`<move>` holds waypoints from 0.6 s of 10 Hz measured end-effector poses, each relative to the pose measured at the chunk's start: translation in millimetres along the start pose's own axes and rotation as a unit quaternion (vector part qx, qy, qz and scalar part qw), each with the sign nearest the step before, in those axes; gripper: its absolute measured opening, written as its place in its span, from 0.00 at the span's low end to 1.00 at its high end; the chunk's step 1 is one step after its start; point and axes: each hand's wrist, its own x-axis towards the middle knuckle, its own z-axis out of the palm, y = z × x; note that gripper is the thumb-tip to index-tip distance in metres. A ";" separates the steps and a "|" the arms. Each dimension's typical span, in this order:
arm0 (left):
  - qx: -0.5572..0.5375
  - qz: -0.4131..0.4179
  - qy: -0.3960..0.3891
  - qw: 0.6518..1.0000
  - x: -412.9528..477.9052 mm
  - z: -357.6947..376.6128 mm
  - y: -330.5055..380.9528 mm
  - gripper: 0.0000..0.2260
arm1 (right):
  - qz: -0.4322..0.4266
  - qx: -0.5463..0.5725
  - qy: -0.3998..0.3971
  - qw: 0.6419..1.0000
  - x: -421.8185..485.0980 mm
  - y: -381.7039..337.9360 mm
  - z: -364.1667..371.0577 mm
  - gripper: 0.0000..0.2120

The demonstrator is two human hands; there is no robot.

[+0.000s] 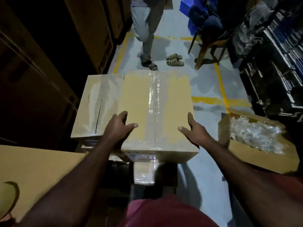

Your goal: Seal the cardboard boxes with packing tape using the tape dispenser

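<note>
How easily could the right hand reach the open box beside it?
Probably yes: the open box sits close beside it, nothing between, though the right hand must first release the taped box.

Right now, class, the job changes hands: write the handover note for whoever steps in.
Left hand and right hand each grip a side of the taped box, thumbs on top.
A second taped box lies to its left.
The open box, on the right, holds clear-wrapped goods, flaps unsealed.
No dispenser in view.
Done: two boxes taped.
Left: find the dispenser, seal the open box.
</note>
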 end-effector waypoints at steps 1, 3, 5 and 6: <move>0.013 -0.001 0.002 1.000 9.7 6.4 -10.9 0.35 | 0.006 -0.075 -0.030 0.997 13.6 -0.6 3.8 0.45; 0.122 0.056 0.003 0.991 15.7 11.1 4.8 0.24 | 0.037 -0.291 -0.064 0.954 26.4 -39.4 8.9 0.42; 0.167 0.043 -0.048 0.984 -4.2 5.9 15.1 0.21 | 0.040 -0.325 -0.071 0.942 12.0 -61.9 15.9 0.38; 0.148 0.037 -0.009 0.988 -23.1 -6.2 16.5 0.21 | -0.053 -0.314 -0.063 0.946 7.4 -74.9 8.9 0.24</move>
